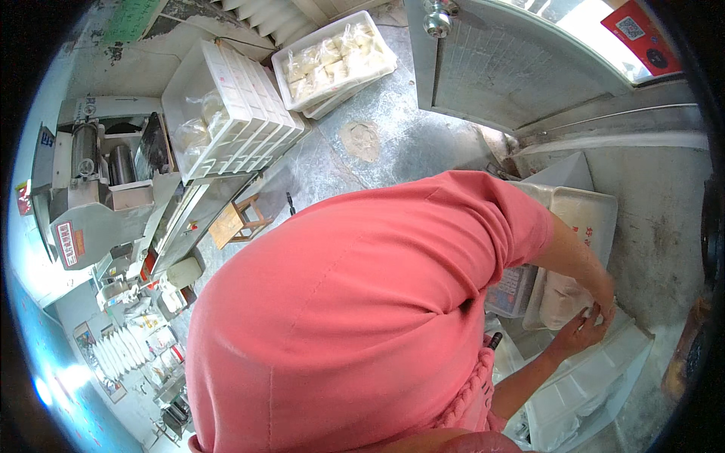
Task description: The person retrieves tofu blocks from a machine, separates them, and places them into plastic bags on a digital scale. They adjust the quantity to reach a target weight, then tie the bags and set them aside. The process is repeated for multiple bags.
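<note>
A pink-shirted torso, seen from above and bent to the right, fills the middle. My left hand (605,306) curves down by a pale, plastic-wrapped bundle (562,300); its fingers are largely hidden. Reaching in from below, my right hand (580,334) has its fingers drawn together on a bit of whitish plastic at the bundle's edge. The two hands touch or nearly touch. Under the bundle shows a white tray (532,317). Just behind it lies a lidded tub (592,221) with red writing.
Translucent plastic crates (600,374) stand at lower right. Behind are stacked white crates (243,124) and a crate of bagged pale goods (334,59). A wooden stool (229,225) and a roller machine (102,198) are left. A door (510,68) stands at top right.
</note>
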Demonstrator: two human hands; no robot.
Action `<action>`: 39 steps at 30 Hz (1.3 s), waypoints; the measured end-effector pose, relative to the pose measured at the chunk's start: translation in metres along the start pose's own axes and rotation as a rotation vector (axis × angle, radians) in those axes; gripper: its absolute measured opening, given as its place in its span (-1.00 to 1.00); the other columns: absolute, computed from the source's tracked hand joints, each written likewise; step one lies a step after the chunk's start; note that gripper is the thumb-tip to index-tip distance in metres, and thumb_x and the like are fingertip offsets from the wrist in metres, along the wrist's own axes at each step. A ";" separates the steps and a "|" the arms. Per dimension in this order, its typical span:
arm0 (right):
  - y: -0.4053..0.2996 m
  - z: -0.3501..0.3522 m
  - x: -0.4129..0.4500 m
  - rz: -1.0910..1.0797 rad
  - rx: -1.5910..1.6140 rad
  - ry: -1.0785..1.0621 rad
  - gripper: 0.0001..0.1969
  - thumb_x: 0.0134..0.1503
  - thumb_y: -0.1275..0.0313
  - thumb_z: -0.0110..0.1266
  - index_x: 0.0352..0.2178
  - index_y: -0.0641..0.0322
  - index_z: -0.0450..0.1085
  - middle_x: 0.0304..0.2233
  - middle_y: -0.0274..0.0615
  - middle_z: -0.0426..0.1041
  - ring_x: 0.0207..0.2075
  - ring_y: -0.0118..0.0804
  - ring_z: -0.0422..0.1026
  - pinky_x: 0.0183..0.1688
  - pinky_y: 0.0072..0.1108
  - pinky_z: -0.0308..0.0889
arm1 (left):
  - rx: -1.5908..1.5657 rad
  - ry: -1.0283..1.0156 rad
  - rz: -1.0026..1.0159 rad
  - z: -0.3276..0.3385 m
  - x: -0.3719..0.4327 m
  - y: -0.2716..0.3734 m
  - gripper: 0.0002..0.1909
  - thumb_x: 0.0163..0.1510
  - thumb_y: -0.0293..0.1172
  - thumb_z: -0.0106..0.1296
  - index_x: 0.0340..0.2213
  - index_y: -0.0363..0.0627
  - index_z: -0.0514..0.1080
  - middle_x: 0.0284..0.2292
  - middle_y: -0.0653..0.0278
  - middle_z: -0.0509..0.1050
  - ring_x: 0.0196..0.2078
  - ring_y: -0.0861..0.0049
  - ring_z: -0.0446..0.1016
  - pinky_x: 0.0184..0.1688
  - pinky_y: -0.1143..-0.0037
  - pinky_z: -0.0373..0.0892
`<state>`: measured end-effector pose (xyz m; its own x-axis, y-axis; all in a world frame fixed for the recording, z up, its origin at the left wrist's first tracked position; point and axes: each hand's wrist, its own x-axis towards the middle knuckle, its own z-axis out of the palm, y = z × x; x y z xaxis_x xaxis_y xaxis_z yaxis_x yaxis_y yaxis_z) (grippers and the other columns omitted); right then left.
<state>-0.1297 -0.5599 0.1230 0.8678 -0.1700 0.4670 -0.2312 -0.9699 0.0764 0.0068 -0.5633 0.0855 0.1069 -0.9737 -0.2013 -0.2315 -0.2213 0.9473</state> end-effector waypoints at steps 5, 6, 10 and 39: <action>-0.010 0.024 -0.038 0.366 0.607 0.084 -0.84 0.02 0.45 -0.06 -0.36 0.24 0.42 -0.11 0.02 0.26 -0.10 -0.01 0.25 -0.08 -0.34 0.15 | 0.390 0.492 0.093 0.016 0.022 -0.048 -0.75 -0.19 -0.21 -0.01 -0.52 -0.11 0.50 -0.44 0.11 0.48 -0.33 0.27 0.45 -0.26 0.31 0.31; -0.010 0.022 -0.062 0.364 0.466 0.070 -0.85 0.02 0.42 -0.04 -0.37 0.20 0.40 -0.12 0.00 0.26 -0.07 -0.04 0.21 -0.05 -0.33 0.11 | 0.772 0.386 0.109 -0.003 -0.021 -0.029 -0.80 -0.23 -0.28 -0.02 -0.58 -0.12 0.49 -0.53 0.12 0.48 -0.44 0.30 0.44 -0.26 0.31 0.24; -0.035 0.021 -0.077 0.211 0.228 -0.056 -0.81 0.01 0.40 -0.04 -0.29 0.13 0.37 -0.12 -0.03 0.24 -0.03 -0.07 0.16 0.01 -0.25 0.02 | 0.745 0.296 0.030 -0.022 -0.040 -0.050 -0.77 -0.10 -0.23 -0.05 -0.43 -0.06 0.46 -0.48 0.22 0.46 -0.35 0.33 0.42 -0.06 0.30 0.14; -0.329 -0.025 -0.168 0.182 0.954 -0.498 -0.82 0.02 0.61 -0.07 -0.29 0.31 0.37 -0.39 -0.17 0.41 -0.37 -0.29 0.39 -0.31 -0.59 0.30 | 0.627 1.059 0.203 0.008 -0.676 -0.197 -0.76 -0.40 -0.29 0.13 -0.76 -0.09 0.28 -0.70 0.27 0.29 -0.58 0.29 0.32 -0.55 0.36 0.23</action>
<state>-0.2101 -0.2079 0.0412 0.9855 -0.1678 -0.0233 -0.1242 -0.6222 -0.7729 -0.0273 0.1384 0.0330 0.6738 -0.5347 0.5100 -0.7248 -0.3441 0.5969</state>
